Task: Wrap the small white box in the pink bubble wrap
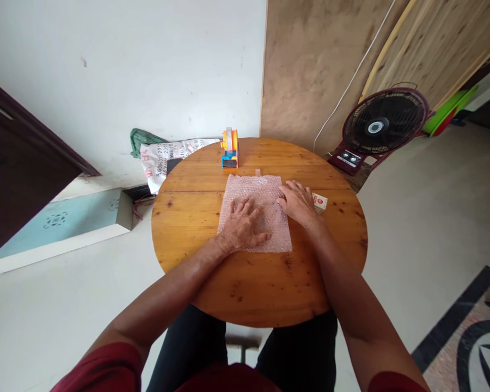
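A sheet or pouch of pinkish bubble wrap [265, 190] lies flat on the round wooden table [188, 218]. My left hand [243, 224] rests on the wrap with its fingers spread, pressing palm-down on its left and middle part. At the wrap's right edge is my right hand [297, 200], palm down with fingers apart, the thumb and fingertips near or on the edge. Just beyond the right hand, a small white box or card with red print [319, 202] is partly hidden by it. Whether anything is inside the wrap, I cannot tell.
An orange and blue tape dispenser [230, 148] stands at the table's far side. Close to the wrap's top edge sits a small brownish piece [258, 172]. A dark red fan [378, 128] is behind at the right; a printed white sack [159, 158] lies beyond the table's left.
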Action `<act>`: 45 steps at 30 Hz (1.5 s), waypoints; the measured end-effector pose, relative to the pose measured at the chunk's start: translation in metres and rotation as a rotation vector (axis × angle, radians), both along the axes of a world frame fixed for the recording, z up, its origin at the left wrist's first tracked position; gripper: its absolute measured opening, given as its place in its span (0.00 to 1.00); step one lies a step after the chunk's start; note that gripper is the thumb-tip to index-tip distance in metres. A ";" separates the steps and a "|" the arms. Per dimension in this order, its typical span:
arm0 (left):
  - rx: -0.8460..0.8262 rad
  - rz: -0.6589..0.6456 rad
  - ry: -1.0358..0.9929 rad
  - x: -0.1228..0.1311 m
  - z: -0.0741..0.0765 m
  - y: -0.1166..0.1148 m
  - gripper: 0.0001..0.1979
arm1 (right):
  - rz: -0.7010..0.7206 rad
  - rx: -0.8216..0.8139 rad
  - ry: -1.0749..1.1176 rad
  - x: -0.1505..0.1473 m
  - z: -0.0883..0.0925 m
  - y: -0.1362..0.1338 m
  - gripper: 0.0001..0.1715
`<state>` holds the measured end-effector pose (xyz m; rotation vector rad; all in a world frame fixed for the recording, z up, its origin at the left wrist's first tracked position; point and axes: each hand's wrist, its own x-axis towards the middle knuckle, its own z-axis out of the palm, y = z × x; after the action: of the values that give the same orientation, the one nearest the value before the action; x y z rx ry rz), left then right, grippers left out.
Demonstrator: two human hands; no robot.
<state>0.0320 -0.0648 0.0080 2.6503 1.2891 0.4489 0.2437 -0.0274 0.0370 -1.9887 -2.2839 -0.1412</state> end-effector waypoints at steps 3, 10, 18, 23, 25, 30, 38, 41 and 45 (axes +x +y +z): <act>0.037 -0.067 -0.010 0.001 0.005 -0.003 0.40 | 0.005 0.033 -0.010 -0.001 -0.004 -0.001 0.21; 0.046 -0.304 -0.002 0.006 0.005 -0.009 0.38 | 0.004 0.048 0.006 -0.003 -0.001 -0.002 0.21; -0.053 -0.359 0.075 0.008 0.001 -0.008 0.38 | 0.011 0.051 0.074 0.002 0.003 -0.005 0.20; -0.052 -0.362 0.073 0.007 0.003 -0.009 0.38 | 0.015 0.026 0.132 0.007 0.010 -0.008 0.22; -0.056 -0.365 0.078 0.007 0.004 -0.009 0.39 | 0.022 0.007 0.144 0.010 0.015 -0.009 0.22; -0.052 -0.374 0.084 0.006 0.005 -0.009 0.38 | 0.019 -0.025 0.139 0.032 0.034 -0.017 0.27; -0.030 -0.373 0.069 0.005 0.003 -0.010 0.38 | -0.086 -0.157 0.078 0.077 0.035 -0.042 0.46; -0.034 -0.373 0.057 0.005 0.003 -0.010 0.38 | -0.149 -0.141 0.117 0.084 0.025 -0.046 0.39; -0.041 -0.370 0.052 0.005 0.004 -0.010 0.38 | -0.222 -0.071 0.252 0.085 0.022 -0.048 0.30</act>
<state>0.0374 -0.0748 0.0120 2.7930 0.7797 0.2969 0.3290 -0.0752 0.0593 -2.1507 -1.9394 0.1651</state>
